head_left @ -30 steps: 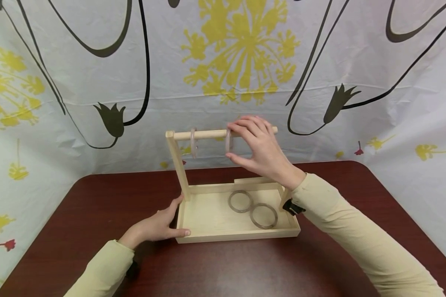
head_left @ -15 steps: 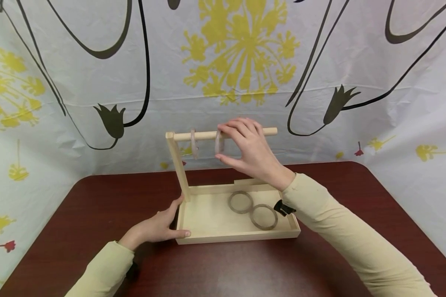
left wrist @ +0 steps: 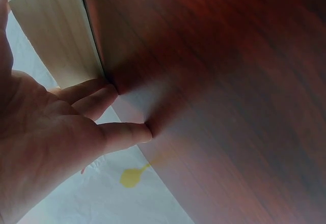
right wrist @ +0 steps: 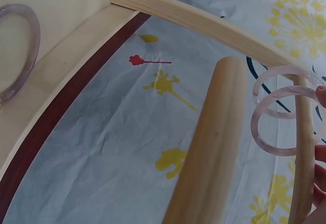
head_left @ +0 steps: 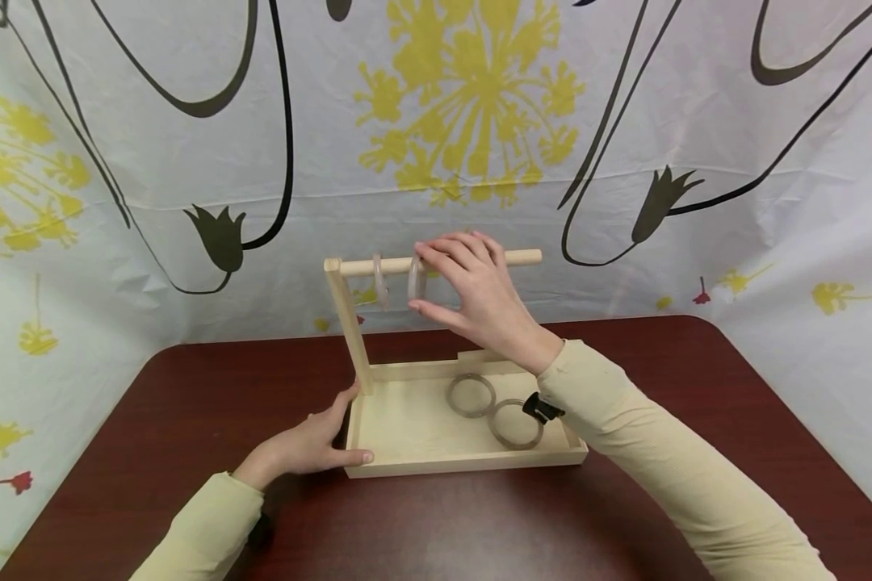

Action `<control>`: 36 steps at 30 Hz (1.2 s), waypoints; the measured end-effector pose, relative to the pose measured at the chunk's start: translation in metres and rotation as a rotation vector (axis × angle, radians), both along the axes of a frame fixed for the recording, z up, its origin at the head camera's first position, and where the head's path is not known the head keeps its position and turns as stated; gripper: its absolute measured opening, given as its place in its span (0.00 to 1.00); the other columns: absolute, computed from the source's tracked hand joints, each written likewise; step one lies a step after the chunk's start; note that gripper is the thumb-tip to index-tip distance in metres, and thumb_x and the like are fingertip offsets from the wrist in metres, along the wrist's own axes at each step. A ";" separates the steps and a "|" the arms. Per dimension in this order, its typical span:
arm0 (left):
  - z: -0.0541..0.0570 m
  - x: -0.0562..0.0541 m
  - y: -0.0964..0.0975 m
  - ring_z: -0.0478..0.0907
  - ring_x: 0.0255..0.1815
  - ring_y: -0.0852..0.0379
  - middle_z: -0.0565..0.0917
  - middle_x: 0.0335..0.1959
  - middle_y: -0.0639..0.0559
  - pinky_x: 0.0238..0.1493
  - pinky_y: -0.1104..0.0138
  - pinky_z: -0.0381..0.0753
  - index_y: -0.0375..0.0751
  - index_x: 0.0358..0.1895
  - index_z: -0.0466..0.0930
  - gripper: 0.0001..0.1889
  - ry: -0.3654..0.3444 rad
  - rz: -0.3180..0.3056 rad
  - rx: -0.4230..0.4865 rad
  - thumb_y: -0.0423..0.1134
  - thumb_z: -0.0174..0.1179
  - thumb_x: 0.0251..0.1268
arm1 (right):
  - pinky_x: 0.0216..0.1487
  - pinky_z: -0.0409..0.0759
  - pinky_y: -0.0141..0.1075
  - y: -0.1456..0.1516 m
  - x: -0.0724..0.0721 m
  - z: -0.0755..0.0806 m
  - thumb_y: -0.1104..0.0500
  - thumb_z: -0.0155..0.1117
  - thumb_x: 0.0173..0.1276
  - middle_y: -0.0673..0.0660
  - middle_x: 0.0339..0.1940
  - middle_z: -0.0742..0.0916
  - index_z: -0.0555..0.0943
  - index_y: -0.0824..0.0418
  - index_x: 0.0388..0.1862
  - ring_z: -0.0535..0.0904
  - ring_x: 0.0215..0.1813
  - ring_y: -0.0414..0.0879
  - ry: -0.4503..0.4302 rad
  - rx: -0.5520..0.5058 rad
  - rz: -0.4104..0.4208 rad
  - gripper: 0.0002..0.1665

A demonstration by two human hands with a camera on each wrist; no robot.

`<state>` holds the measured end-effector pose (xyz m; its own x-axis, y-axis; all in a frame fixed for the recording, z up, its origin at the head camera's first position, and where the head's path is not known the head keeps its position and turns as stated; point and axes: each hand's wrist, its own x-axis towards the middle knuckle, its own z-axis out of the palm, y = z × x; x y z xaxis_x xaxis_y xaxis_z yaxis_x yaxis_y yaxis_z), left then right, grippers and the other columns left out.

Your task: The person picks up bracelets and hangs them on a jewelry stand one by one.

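A pale wooden bangle stand has a tray base (head_left: 407, 428), a left post (head_left: 349, 323) and a horizontal rod (head_left: 523, 257). My right hand (head_left: 483, 290) pinches a translucent pinkish bangle (head_left: 417, 279) threaded on the rod, thumb below and fingers above. Left of it another bangle (head_left: 381, 282) hangs on the rod. Both rings, the held one (right wrist: 275, 150) and the one behind it, show in the right wrist view. My left hand (head_left: 308, 440) rests against the tray's left end, thumb over the front corner; its straight fingers (left wrist: 127, 133) touch the tabletop in the left wrist view.
Two more bangles lie flat in the tray, one at the back (head_left: 450, 395) and one nearer the front right (head_left: 496, 432). A second post (right wrist: 204, 142) stands close to the right wrist camera. The dark reddish table (head_left: 436, 524) meets a flower-patterned curtain (head_left: 320, 161) behind.
My right hand has slid the pinched bangle leftward along the rod, close to the hanging one. The hanging bangle has tilted slightly. My left hand and the stand keep their place.
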<state>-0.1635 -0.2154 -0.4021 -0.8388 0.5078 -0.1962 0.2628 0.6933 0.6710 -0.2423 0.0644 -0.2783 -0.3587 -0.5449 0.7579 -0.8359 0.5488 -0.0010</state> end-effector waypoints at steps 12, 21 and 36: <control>-0.001 0.002 0.001 0.50 0.73 0.35 0.45 0.76 0.33 0.62 0.32 0.45 0.32 0.76 0.33 0.54 0.024 0.010 -0.001 0.53 0.63 0.64 | 0.68 0.52 0.55 -0.001 -0.001 -0.001 0.46 0.73 0.59 0.60 0.59 0.79 0.75 0.65 0.64 0.68 0.63 0.55 0.010 0.010 -0.022 0.39; 0.003 0.011 0.005 0.58 0.70 0.36 0.59 0.71 0.30 0.63 0.44 0.63 0.27 0.74 0.49 0.49 0.209 0.042 -0.036 0.55 0.65 0.62 | 0.68 0.54 0.52 0.013 0.005 -0.004 0.49 0.74 0.58 0.60 0.61 0.78 0.75 0.65 0.65 0.67 0.65 0.56 0.036 -0.027 0.033 0.39; 0.013 0.033 0.041 0.71 0.61 0.40 0.74 0.61 0.37 0.55 0.46 0.72 0.33 0.61 0.74 0.26 0.616 0.133 0.034 0.41 0.66 0.62 | 0.57 0.61 0.55 0.088 0.044 -0.029 0.39 0.56 0.71 0.63 0.63 0.75 0.74 0.66 0.64 0.66 0.65 0.62 0.049 -0.042 0.025 0.36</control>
